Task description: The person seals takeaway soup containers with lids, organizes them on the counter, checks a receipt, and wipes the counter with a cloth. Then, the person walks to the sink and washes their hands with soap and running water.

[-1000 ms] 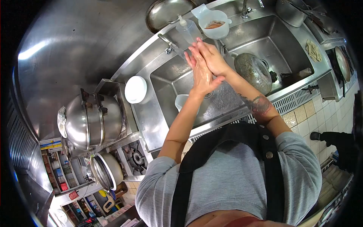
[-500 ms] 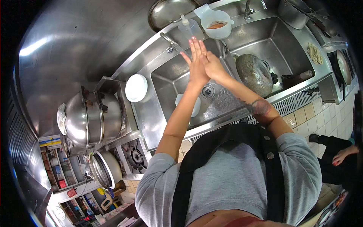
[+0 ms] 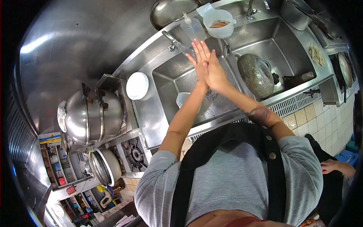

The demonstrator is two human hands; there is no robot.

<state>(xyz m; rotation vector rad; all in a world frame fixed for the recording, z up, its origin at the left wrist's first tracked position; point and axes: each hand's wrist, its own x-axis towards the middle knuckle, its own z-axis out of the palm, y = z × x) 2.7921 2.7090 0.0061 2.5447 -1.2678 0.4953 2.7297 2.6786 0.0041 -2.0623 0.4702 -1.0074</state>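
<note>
Over the left sink basin [image 3: 160, 81] my two hands are pressed together. My left hand [image 3: 199, 65] points away from me with its fingers stretched and spread. Against it lies my right hand [image 3: 217, 75], its thumb across the left hand; its other fingers seem wrapped round it and are mostly hidden. Just beyond the fingertips are a tap [image 3: 170, 36] and a clear pump bottle [image 3: 193, 27]. Below my left forearm a white container [image 3: 183, 99] sits in the basin, partly covered by the arm.
In the right basin lies a large rounded, stone-like pot [image 3: 255, 75]. A white handled jug [image 3: 223, 32] with reddish contents stands behind. White stacked lids or plates [image 3: 137, 86] and a big steel pot [image 3: 77, 115] are left. Another person's hand [image 3: 329, 166] shows at right.
My right hand has slid and turned against my left, and both have shifted slightly right. The other person at the right has moved closer behind my right arm.
</note>
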